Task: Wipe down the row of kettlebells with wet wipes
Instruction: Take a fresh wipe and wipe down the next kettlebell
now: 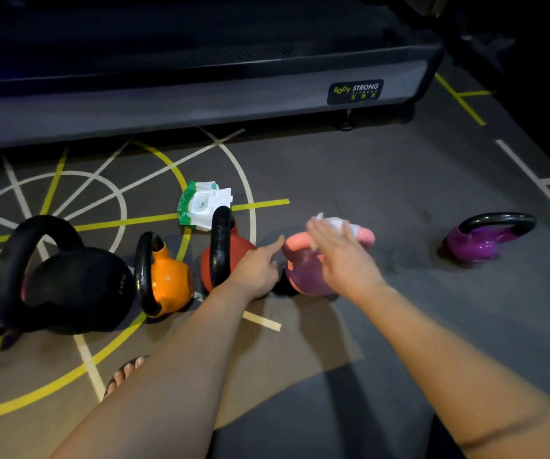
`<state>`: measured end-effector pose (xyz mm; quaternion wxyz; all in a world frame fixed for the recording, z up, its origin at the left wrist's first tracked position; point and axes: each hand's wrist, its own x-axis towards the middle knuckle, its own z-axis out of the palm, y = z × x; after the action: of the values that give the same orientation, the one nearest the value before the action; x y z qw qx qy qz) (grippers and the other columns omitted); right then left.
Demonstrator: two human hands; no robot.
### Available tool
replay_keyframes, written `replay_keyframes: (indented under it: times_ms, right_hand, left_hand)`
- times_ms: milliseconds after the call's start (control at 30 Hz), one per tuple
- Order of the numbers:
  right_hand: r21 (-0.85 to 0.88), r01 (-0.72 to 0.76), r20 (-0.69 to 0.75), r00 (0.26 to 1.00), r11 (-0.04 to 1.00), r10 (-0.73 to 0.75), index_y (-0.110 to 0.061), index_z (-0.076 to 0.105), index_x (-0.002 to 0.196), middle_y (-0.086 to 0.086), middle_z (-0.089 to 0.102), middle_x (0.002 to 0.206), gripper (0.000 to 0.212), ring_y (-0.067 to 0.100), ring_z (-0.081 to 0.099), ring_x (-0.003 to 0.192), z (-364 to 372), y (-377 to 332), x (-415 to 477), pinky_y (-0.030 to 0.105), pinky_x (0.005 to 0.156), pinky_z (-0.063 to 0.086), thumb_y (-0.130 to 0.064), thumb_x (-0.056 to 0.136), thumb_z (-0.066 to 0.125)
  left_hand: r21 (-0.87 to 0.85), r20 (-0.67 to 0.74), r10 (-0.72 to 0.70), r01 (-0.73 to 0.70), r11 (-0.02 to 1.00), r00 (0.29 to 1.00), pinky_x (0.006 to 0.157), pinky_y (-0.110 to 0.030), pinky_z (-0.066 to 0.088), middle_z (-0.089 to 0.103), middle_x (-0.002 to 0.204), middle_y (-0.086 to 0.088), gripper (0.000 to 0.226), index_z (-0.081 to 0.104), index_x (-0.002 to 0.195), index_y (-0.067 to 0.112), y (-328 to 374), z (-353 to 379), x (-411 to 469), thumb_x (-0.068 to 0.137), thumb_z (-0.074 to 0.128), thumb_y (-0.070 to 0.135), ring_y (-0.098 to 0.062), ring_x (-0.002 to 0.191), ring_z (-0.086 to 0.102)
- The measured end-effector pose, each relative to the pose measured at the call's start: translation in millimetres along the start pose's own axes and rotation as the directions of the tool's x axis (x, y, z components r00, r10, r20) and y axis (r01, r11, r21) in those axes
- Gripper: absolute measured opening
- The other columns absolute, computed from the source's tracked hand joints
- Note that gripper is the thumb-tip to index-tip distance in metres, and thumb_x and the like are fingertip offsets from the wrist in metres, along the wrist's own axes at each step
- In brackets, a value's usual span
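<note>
**While the wipe sits on the pink handle, the next bell lies off to the right**

With its fingers straight and laid close together, the right hand (340, 260) presses a white wipe (335, 222) flat onto the handle (365, 235) of the pink kettlebell (303, 273). That handle runs side to side across the view, directly under the palm, so the stroke probably has to travel left to right along it. The left hand (260, 268) sits just beside the bell's left flank. Its forefinger points at the near end of the handle and its other fingers are folded under. I cannot tell whether it braces the bell or merely hovers there.

Further left, the rest of the row stands close together: a red kettlebell (244, 251), an orange kettlebell (171, 281) and a big black kettlebell (78, 289). A pack of wipes (202, 203) lies on the floor (383, 180) just behind the red one.

To the right, a purple kettlebell (480, 243) rests well apart from the row, looking tilted. It lies on the wiping hand's side, so that hand is the nearer one, though reaching it would likely take a shift of the body.
</note>
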<state>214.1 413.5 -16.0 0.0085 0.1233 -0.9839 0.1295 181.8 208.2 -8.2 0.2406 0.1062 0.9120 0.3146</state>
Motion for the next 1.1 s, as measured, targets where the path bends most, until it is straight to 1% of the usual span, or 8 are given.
replay_keyframes:
  times_ms: [167,300,433,567,667,800,933,1100]
  right_hand:
    - [0.073,-0.225,-0.150,0.961,0.972,0.234,0.000,0.047,0.146,0.014,0.046,0.154,0.068,0.030,0.038,0.146,-0.9,16.3,-6.1,0.051,0.122,0.010,-0.013,0.082,0.030]
    - [0.104,-0.071,-0.146,0.986,0.992,0.085,0.003,0.049,0.144,0.017,0.046,0.152,0.063,0.033,0.040,0.144,13.7,-23.4,0.4,0.055,0.120,0.020,-0.006,0.082,0.040]
    - [-0.040,0.142,-0.064,0.988,0.989,-0.144,0.002,0.056,0.139,0.015,0.052,0.148,0.063,0.032,0.046,0.140,30.3,-44.6,3.0,0.059,0.116,0.028,-0.001,0.076,0.057]
    - [-0.023,0.009,-0.126,0.992,1.000,-0.011,0.001,0.053,0.142,0.015,0.050,0.150,0.071,0.029,0.045,0.142,10.5,-15.6,1.3,0.051,0.119,0.022,-0.015,0.079,0.024]
    - [0.006,-0.117,-0.133,0.984,0.993,0.116,0.001,0.048,0.145,0.014,0.048,0.152,0.076,0.028,0.039,0.145,4.5,-6.7,0.0,0.046,0.124,0.012,-0.019,0.078,0.017]
    - [-0.001,0.027,-0.081,0.996,1.000,-0.027,0.002,0.050,0.144,0.015,0.047,0.153,0.070,0.031,0.040,0.145,17.6,-33.3,0.9,0.049,0.122,0.017,-0.018,0.081,0.024]
    - [0.020,0.123,0.003,0.992,0.992,-0.123,-0.004,0.045,0.149,0.009,0.041,0.157,0.075,0.027,0.035,0.148,11.9,-30.3,11.4,0.043,0.125,0.003,-0.020,0.080,0.019]
    - [0.474,-0.057,-0.188,0.968,0.879,0.164,-0.014,0.057,0.141,-0.005,0.048,0.150,0.069,0.008,0.049,0.135,-20.9,-14.0,11.7,0.029,0.126,0.007,0.000,0.078,0.034]
  left_hand:
    - [-0.063,-0.032,-0.002,0.000,0.998,1.000,0.112,-0.034,0.040,0.061,0.140,-0.014,0.060,0.035,0.157,0.035,-4.6,6.3,-4.1,0.102,0.043,0.012,-0.033,0.135,0.052]
    - [-0.105,0.027,-0.014,0.017,0.994,1.000,0.105,-0.028,0.041,0.061,0.142,-0.009,0.062,0.031,0.157,0.042,-0.7,4.2,-8.6,0.103,0.043,0.014,-0.033,0.131,0.054]
    - [-0.126,0.063,0.027,-0.019,0.992,0.998,0.095,-0.030,0.046,0.065,0.132,-0.013,0.058,0.040,0.154,0.041,-1.3,-2.9,-13.7,0.103,0.044,0.014,-0.036,0.119,0.060]
    - [-0.217,-0.016,-0.044,0.040,0.975,0.999,0.099,-0.029,0.047,0.069,0.130,-0.010,0.050,0.063,0.138,0.025,-8.6,2.3,-15.9,0.096,0.046,0.005,-0.025,0.114,0.064]
    - [-0.248,-0.092,-0.126,0.100,0.963,0.988,0.102,-0.033,0.047,0.072,0.123,-0.013,0.040,0.073,0.123,0.014,-16.4,9.1,-15.2,0.092,0.048,0.015,-0.031,0.115,0.064]
    - [-0.289,-0.309,-0.143,0.050,0.956,0.940,0.101,-0.034,0.052,0.073,0.119,-0.006,0.031,0.070,0.123,0.017,-12.5,6.6,-16.7,0.101,0.049,0.013,-0.023,0.112,0.068]
    - [-0.111,-0.555,0.023,-0.102,0.989,0.831,0.090,-0.037,0.053,0.063,0.121,-0.001,0.027,0.061,0.122,0.018,3.8,-1.6,-18.9,0.099,0.050,0.009,-0.019,0.111,0.061]
    - [0.129,-0.538,0.326,-0.307,0.943,0.777,0.101,-0.039,0.048,0.058,0.136,-0.002,0.041,0.057,0.136,0.017,23.4,12.0,-11.0,0.095,0.054,0.011,-0.021,0.127,0.052]
